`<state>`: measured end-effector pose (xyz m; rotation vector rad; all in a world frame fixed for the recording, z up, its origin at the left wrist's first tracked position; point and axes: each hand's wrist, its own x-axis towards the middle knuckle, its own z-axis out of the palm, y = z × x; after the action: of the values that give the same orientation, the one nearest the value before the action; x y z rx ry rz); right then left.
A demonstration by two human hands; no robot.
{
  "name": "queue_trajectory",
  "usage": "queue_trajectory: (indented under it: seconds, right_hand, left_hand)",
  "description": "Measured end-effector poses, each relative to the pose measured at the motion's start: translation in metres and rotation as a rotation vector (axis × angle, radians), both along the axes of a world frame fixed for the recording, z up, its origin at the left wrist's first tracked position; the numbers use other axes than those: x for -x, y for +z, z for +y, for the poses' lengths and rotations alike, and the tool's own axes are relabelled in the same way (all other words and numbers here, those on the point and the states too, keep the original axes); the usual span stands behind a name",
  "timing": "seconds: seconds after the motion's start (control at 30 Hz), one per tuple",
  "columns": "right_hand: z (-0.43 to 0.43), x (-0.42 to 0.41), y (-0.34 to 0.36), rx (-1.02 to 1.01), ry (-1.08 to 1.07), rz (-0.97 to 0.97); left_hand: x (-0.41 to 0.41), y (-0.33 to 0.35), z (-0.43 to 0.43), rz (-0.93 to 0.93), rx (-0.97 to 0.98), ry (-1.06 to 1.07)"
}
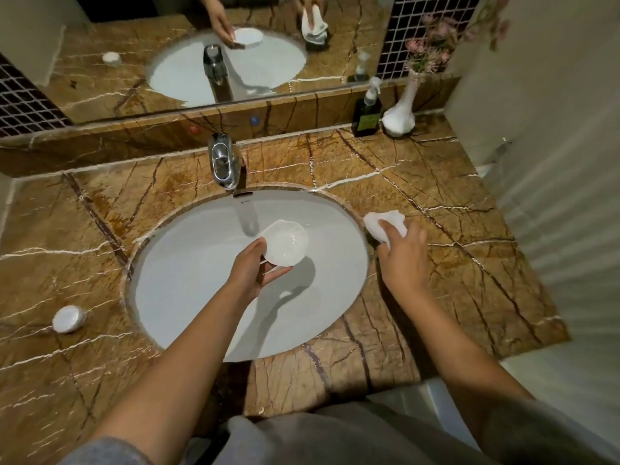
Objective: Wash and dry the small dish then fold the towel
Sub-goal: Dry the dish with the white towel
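Holding small dish by near rim in left hand, thumb inside, fingers beneath, above white sink below faucet. Right hand closed on crumpled towel lying on marble counter just beside sink rim.

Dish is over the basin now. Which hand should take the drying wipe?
The right hand. It already rests on the crumpled white towel on the counter at the sink's right rim. The left hand is busy holding the small dish above the basin.
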<state>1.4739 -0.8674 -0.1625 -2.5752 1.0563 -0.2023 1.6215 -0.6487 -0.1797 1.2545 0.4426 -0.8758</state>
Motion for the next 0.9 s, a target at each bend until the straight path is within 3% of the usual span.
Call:
queue_trajectory:
  seconds: [0.27,0.43,0.53,0.6,0.67,0.8,0.9]
  right_hand:
    - [-0.032,0.028,-0.015,-0.013,-0.248,0.05]
    - [-0.035,0.039,-0.026,-0.048,-0.224,0.216]
    - [-0.022,0.027,-0.014,0.048,-0.171,0.0]
    - [-0.008,0.011,-0.005,-0.138,-0.106,-0.204]
    - [0.007,-0.01,0.006,-0.484,-0.142,-0.305]
    - [0.025,-0.046,0.01,-0.895,-0.244,-0.317]
    - [0.042,-0.065,0.007,-1.027,-0.256,-0.307]
  left_hand:
    - [0.014,-0.006,-0.053,0.021,0.02,-0.084]
    - [0.03,-0.001,-0.078,0.02,0.022,-0.134]
    - [0.032,0.003,-0.082,0.007,0.035,-0.171]
    - [0.031,0.006,-0.082,-0.025,0.016,-0.197]
    - [0.029,0.01,-0.079,-0.056,-0.005,-0.197]
    - [0.02,0.019,-0.063,-0.101,-0.044,-0.187]
    - [0.007,0.024,-0.042,-0.127,-0.097,-0.154]
